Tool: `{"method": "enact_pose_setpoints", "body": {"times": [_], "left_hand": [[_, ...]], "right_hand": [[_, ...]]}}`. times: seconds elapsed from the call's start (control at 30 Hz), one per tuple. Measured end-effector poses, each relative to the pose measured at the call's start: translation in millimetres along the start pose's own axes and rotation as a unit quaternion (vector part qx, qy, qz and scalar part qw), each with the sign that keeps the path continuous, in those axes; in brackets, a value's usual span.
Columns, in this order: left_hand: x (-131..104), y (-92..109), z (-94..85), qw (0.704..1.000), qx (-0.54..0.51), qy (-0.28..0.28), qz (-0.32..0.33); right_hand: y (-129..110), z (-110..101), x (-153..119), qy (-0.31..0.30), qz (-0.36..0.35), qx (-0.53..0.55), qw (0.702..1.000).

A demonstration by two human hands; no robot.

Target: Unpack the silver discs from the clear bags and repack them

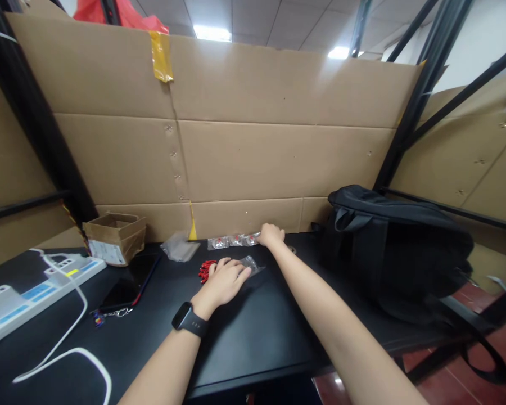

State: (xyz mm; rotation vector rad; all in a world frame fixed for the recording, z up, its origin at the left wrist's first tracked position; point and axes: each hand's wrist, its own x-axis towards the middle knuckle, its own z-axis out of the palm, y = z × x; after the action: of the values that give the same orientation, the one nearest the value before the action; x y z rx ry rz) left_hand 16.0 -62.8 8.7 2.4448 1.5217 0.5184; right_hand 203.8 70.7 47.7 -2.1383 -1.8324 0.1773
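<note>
My left hand (224,280), with a dark watch on its wrist, lies palm down on the black table. Its fingers are spread. Beside its thumb side and knuckles is a small heap of red and black pieces (206,271), partly covered. A crinkled clear plastic bag (249,263) shows at the fingertips. Farther back, my right hand (272,235) is closed at the right end of a row of small clear packets (235,241) with red marks or contents. Whatever its fingers hold is hidden from view.
Clear plastic bags (179,248) lie left of the packets. A small open cardboard box (116,236), a phone (130,281) with a key ring, and a white power strip (42,295) with a cable stand at left. A black backpack (396,247) sits right. Cardboard (253,163) walls the back.
</note>
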Motion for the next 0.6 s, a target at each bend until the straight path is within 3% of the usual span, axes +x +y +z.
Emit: {"method": "enact_pose_setpoints", "body": {"times": [0.13,0.23,0.33,0.4,0.6], "left_hand": [[-1,-8,-12.0,1.000,0.027,0.013,0.003],[-4,-20,-21.7,0.999,0.044,-0.011,0.007],[-4,-25,-20.7,0.997,0.032,-0.057,0.049],[0,-23,-13.2,0.996,0.024,-0.062,0.063],[14,-17,8.6,0.998,0.058,0.032,-0.013]], "right_hand": [[32,-32,-7,0.000,-0.054,0.001,0.999],[67,-42,-24,-0.006,-0.112,0.010,0.994],[101,-33,-45,0.016,-0.153,0.027,0.988],[120,-21,-55,0.064,-0.160,0.058,0.983],[141,2,-56,0.050,-0.130,0.069,0.988]]}}
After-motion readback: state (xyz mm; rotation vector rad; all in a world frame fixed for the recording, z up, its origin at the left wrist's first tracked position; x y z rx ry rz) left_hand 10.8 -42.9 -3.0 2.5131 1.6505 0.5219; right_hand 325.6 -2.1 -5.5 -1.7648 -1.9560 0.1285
